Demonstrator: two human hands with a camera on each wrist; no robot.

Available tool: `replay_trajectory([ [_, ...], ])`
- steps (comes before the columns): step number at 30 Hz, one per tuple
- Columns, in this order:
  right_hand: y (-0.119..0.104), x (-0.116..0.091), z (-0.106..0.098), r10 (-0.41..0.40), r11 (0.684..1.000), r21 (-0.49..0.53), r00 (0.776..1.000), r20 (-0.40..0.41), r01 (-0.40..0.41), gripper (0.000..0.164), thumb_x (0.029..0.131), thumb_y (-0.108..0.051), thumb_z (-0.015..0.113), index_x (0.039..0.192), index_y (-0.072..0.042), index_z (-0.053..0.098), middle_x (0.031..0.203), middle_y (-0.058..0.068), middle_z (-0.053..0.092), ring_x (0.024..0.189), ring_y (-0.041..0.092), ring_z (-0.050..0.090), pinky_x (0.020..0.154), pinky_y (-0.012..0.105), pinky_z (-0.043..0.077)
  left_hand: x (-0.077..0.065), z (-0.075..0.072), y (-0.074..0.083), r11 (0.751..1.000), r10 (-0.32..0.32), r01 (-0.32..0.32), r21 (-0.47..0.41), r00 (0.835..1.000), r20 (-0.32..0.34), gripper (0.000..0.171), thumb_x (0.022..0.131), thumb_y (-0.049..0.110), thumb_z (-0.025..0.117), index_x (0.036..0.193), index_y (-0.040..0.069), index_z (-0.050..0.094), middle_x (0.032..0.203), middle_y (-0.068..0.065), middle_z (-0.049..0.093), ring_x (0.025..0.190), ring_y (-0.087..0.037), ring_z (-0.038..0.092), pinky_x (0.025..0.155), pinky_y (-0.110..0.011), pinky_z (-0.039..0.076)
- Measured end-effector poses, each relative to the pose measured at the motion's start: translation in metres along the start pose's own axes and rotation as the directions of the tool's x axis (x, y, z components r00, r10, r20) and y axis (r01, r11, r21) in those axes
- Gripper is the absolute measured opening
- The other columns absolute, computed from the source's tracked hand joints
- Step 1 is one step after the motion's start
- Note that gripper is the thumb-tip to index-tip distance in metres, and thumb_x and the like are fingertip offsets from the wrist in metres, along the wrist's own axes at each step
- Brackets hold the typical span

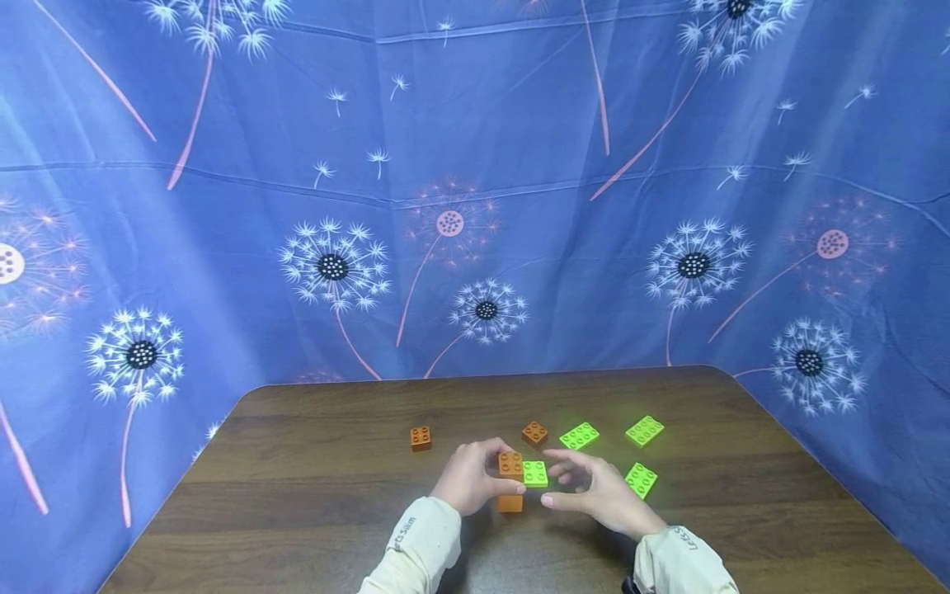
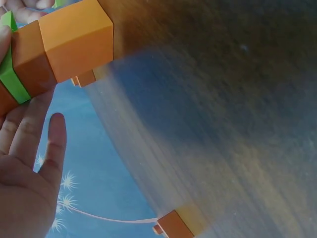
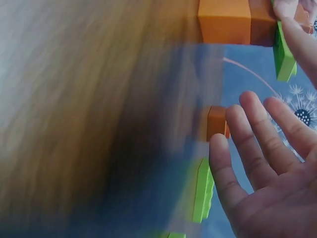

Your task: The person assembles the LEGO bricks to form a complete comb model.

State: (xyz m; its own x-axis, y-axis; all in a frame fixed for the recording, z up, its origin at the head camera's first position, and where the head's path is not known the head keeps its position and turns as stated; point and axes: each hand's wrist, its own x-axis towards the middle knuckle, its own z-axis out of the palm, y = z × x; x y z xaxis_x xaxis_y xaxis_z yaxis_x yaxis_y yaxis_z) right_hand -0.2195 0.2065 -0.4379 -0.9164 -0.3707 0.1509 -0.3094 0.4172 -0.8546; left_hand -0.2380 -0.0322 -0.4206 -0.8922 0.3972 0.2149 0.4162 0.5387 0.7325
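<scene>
My left hand [image 1: 469, 480] grips an upright stack of toy building bricks, thumb in front and fingers behind. On top sits an orange brick [image 1: 510, 462] with studs. A flat light green brick [image 1: 535, 473] lies beneath it and juts out to the right. More orange bricks [image 2: 74, 39] form the lower part, seen from the side in the left wrist view. My right hand [image 1: 604, 495] is beside the green brick's jutting end, holding nothing. Its fingers [image 3: 265, 141] are parted and nearly straight in the right wrist view.
Two loose orange bricks, one at left [image 1: 420, 437] and one behind the stack [image 1: 534, 433], lie on the brown wooden table [image 1: 312, 470]. Light green bricks lie at right: one [image 1: 579, 436], another [image 1: 644, 431] and a third [image 1: 641, 480] by my right hand. A blue dandelion-print cloth [image 1: 564, 272] hangs behind.
</scene>
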Motion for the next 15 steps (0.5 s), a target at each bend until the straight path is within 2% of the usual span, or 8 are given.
replay_trajectory([
  [4,0.006,-0.005,-0.008,0.007,0.999,-0.053,0.999,-0.033,-0.009,0.059,0.090,-0.027,0.078,0.138,0.002,0.057,0.114,0.008,0.069,0.104,0.026,0.065,0.087,0.035,0.054,0.000,0.002,-0.001,1.000,0.004,-0.004,-0.030,1.000,0.003,0.035,0.075,0.016,0.090,0.104,0.009,0.072,0.086,0.003,0.073,0.080,-0.015,0.069,0.075,-0.029,0.055],
  [7,0.009,-0.009,-0.014,0.001,0.993,-0.117,0.999,-0.052,-0.007,0.051,0.097,-0.028,0.070,0.135,0.002,0.059,0.112,0.005,0.072,0.103,0.022,0.066,0.090,0.040,0.054,-0.001,0.003,-0.002,1.000,-0.001,0.001,-0.031,1.000,-0.001,0.035,0.075,0.018,0.090,0.105,0.011,0.073,0.087,0.004,0.073,0.080,-0.012,0.068,0.075,-0.029,0.054],
  [9,0.010,-0.011,-0.019,-0.002,0.987,-0.163,0.998,-0.062,-0.008,0.044,0.098,-0.024,0.068,0.134,0.001,0.061,0.111,0.004,0.072,0.102,0.018,0.066,0.090,0.042,0.053,-0.001,0.004,-0.004,0.999,-0.002,0.002,-0.039,1.000,-0.004,0.035,0.075,0.019,0.090,0.105,0.011,0.073,0.087,0.005,0.074,0.080,-0.011,0.067,0.075,-0.028,0.054],
  [12,0.011,-0.012,-0.025,-0.044,0.975,-0.222,0.997,-0.070,0.028,0.038,0.094,-0.008,0.067,0.131,0.001,0.063,0.109,0.007,0.073,0.100,0.022,0.067,0.089,0.044,0.053,-0.002,0.004,-0.005,0.998,-0.009,0.009,-0.059,1.000,-0.003,0.035,0.076,0.018,0.090,0.106,0.011,0.074,0.087,0.005,0.074,0.081,-0.011,0.068,0.075,-0.029,0.054],
  [15,0.012,-0.013,-0.029,-0.073,0.964,-0.260,0.994,-0.077,0.051,0.041,0.086,0.003,0.066,0.127,0.001,0.065,0.108,0.008,0.073,0.098,0.025,0.067,0.086,0.038,0.054,-0.003,0.003,-0.006,0.997,-0.022,0.022,-0.080,1.000,0.002,0.035,0.077,0.018,0.089,0.108,0.011,0.075,0.088,0.004,0.074,0.083,-0.013,0.068,0.075,-0.030,0.054],
])
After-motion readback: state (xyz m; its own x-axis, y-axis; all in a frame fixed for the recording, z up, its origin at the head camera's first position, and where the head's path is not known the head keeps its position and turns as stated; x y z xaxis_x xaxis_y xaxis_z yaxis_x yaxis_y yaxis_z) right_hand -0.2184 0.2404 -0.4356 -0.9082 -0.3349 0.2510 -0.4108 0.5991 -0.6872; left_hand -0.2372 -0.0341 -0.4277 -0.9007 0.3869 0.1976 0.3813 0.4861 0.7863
